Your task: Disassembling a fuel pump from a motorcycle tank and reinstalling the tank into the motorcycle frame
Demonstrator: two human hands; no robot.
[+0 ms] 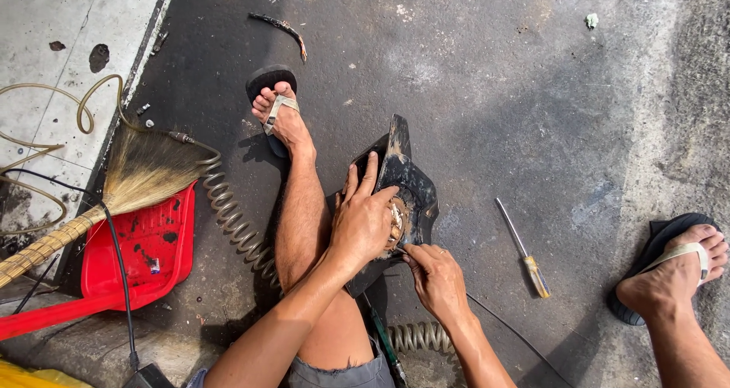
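A black plastic panel (403,179), dusty and angular, stands propped on the dark pavement at the centre of the frame, leaning against the person's left shin, with a worn brownish round fitting (397,222) set in its face. The left hand (363,222) lies spread over the panel's near side, fingers wrapped around its edge and thumb beside the fitting, holding it steady. The right hand (435,275), just below and to the right, pinches a thin tool whose tip reaches the fitting; the tool itself is mostly hidden by the fingers, so its kind cannot be told. Right of the panel, well apart, a screwdriver (523,249) with a yellow handle lies on the ground. A coiled air hose (232,217) runs from centre left under the leg and shows again at bottom centre. At left sit a red dustpan (144,255) and a straw broom (129,181) resting across it, with a pale tube (84,107) looping over the tiled floor in the upper left. Both feet wear dark sandals, one at upper centre (274,103), one at the right edge (673,270).
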